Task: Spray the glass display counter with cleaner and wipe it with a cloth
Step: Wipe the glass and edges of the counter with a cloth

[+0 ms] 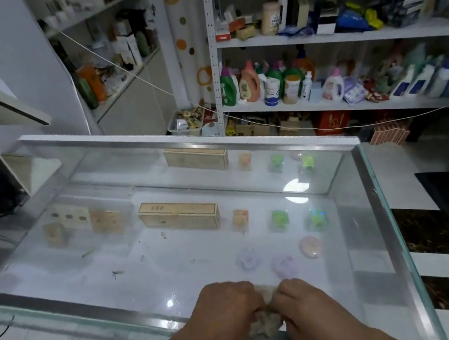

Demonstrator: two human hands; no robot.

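**A:** Where does the cloth (266,322) lie?

**B:** At six o'clock on the glass display counter (205,272), right on its near edge, bunched up between the person's two hands.

**A:** What would make this step go well?

**B:** By the look of it the person is gathering or folding the cloth before a wipe. A flat pad would serve better than a crumpled ball, since more fabric meets the glass. The strokes would best run from the near edge out toward twelve o'clock in overlapping lanes. The dark specks (118,274) toward nine o'clock need care, though whether they sit on top of the glass or under it cannot be told. Pressure should stay even and moderate, because this is a glass top over boxed stock (178,215).

**A:** And the hands?

**B:** The left hand (226,307) comes in from seven o'clock, knuckles up, with its fingers curled down and pinching the cloth's left side. The right hand (298,303) comes in from five o'clock, also back upward, gripping the right side. The two hands almost touch, with only a strip of cloth showing between them.
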